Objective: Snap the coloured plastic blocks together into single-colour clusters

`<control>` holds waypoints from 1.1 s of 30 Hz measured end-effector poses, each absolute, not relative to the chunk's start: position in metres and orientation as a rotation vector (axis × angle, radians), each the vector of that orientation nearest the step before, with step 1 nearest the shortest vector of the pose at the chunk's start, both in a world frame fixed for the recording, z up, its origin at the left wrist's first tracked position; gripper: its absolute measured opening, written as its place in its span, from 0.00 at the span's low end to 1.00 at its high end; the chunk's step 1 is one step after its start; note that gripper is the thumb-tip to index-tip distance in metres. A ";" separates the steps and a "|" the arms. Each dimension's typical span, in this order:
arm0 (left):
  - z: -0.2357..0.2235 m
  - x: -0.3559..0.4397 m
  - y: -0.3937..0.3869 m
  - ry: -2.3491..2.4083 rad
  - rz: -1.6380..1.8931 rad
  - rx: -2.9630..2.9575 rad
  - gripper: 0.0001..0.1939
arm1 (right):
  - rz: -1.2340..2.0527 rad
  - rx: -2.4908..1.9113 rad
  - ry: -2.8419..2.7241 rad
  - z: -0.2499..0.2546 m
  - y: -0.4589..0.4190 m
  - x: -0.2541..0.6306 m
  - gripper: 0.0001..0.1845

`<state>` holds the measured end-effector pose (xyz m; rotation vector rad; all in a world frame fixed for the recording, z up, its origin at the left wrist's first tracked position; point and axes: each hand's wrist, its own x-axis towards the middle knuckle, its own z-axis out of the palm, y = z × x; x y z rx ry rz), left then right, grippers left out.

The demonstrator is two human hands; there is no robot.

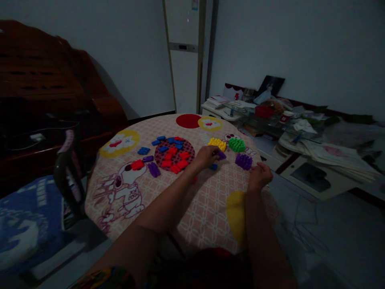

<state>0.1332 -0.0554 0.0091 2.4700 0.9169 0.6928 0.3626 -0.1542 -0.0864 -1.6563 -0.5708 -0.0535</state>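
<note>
My left hand (206,155) reaches across the round table (192,208), fingers curled on a small purple piece (221,155); a blue piece (213,166) lies just below it. My right hand (260,175) rests closed near the table's right edge, beside a purple cluster of pieces (243,161); what it holds, if anything, is hidden. A yellow cluster (217,143) and a green cluster (236,145) sit just beyond. To the left lie loose red pieces (176,157), blue pieces (167,142) and purple pieces (153,168).
The cloth shows a cartoon dog and coloured circles. A dark chair (67,172) stands at the table's left, with a wooden sofa (45,88) behind. A low cluttered glass table (270,116) is at the right. A tall white cabinet (185,56) stands at the back.
</note>
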 end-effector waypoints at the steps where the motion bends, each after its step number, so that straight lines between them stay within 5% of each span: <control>1: 0.004 0.150 -0.061 0.874 0.649 2.519 0.12 | -0.072 -1.644 -0.528 -0.086 -0.154 0.362 0.21; 14: -0.036 0.225 -0.080 0.780 0.753 2.427 0.17 | -0.102 -1.626 -0.478 -0.082 -0.154 0.359 0.19; 21: -0.041 0.229 -0.107 0.981 0.803 2.154 0.38 | -0.071 -1.626 -0.445 -0.074 -0.155 0.355 0.18; 33: -0.042 0.242 -0.106 1.001 0.789 2.187 0.31 | -0.072 -1.624 -0.437 -0.072 -0.156 0.352 0.17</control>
